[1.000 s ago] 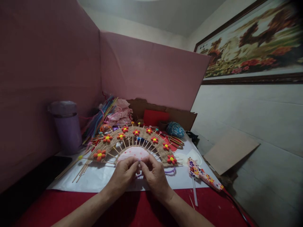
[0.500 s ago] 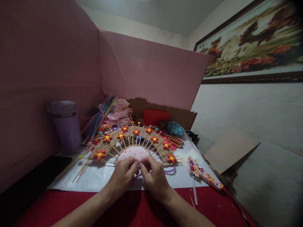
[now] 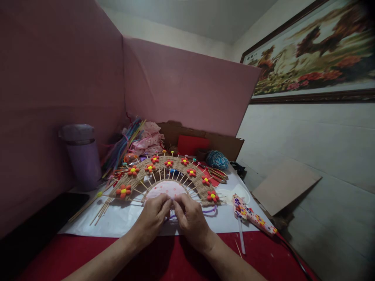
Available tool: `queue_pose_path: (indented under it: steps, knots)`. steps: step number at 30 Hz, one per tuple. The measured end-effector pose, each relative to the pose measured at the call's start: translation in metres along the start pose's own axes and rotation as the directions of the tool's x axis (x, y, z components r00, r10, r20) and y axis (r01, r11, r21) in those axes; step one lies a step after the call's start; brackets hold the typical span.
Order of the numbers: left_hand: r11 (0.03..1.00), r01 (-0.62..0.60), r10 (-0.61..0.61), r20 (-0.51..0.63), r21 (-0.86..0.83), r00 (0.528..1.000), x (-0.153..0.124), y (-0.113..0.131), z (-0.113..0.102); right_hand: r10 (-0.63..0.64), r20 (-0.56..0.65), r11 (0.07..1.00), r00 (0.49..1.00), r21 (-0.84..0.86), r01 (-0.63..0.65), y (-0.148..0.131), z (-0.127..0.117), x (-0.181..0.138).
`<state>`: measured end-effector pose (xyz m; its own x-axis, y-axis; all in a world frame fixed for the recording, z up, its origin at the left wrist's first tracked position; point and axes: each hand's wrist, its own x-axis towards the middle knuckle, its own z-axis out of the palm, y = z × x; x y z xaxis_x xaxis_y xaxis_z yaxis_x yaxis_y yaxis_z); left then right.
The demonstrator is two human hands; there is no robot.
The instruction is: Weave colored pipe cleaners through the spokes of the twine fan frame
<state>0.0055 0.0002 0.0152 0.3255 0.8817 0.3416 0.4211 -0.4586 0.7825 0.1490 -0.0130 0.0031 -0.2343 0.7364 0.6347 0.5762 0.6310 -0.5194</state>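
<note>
My left hand (image 3: 155,212) and my right hand (image 3: 192,218) meet at the front of the fan-shaped craft piece (image 3: 175,159), thumbs and fingertips pinched together. Between them runs a purple pipe cleaner (image 3: 210,211); its end sticks out to the right, and the pinched part is hidden by my fingers. The craft piece has a woven twine arch on thin sticks, dotted with red and orange flowers (image 3: 123,191) with yellow centres. At its middle sits a half-round of pink spotted fabric (image 3: 164,189), just beyond my fingertips.
To the right lies a flower-patterned glue gun (image 3: 254,219) with a clear glue stick and a cord. Behind are a blue yarn ball (image 3: 217,159), scissors (image 3: 218,174) and a pipe cleaner bundle (image 3: 129,140). A purple tumbler (image 3: 83,160) stands left, near loose sticks (image 3: 101,210).
Almost nothing differs. My fingers keep their pinch at the same spot, with only a slight shift of the fingertips.
</note>
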Motion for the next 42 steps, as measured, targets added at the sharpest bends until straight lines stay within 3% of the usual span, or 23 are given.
queue_pose_path:
  steps: [6,13,20,24,31,38,42]
  knots:
    - [0.994,-0.04,0.036,0.034,0.1,0.999,0.0,0.0,-0.001,-0.047,0.007,0.998,0.999,-0.051,0.047,0.001,0.0,-0.001]
    - [0.998,0.014,-0.012,0.031,-0.066,0.999,-0.001,0.005,-0.001,0.018,-0.007,0.997,1.0,0.08,-0.017,-0.004,-0.004,0.002]
    - [0.986,-0.076,0.068,0.062,0.149,0.996,-0.003,0.004,-0.003,-0.02,0.019,0.999,1.0,0.044,0.019,-0.005,-0.005,0.001]
    - [0.974,-0.068,0.048,0.098,0.216,0.994,-0.006,0.003,-0.004,-0.019,0.057,1.0,0.998,0.009,0.018,-0.004,-0.004,0.0]
    - [0.981,-0.086,0.068,0.109,0.172,0.992,-0.011,0.002,0.001,0.042,0.079,0.999,0.996,0.02,-0.044,-0.005,-0.002,0.0]
    - [0.963,-0.134,0.107,0.123,0.235,0.987,-0.012,-0.003,0.003,0.034,0.075,0.999,0.997,0.013,-0.035,-0.005,-0.001,-0.002]
    - [0.982,-0.126,0.117,0.068,0.142,0.991,-0.008,-0.001,0.001,0.042,0.029,0.996,0.999,0.082,-0.044,-0.004,-0.004,0.001]
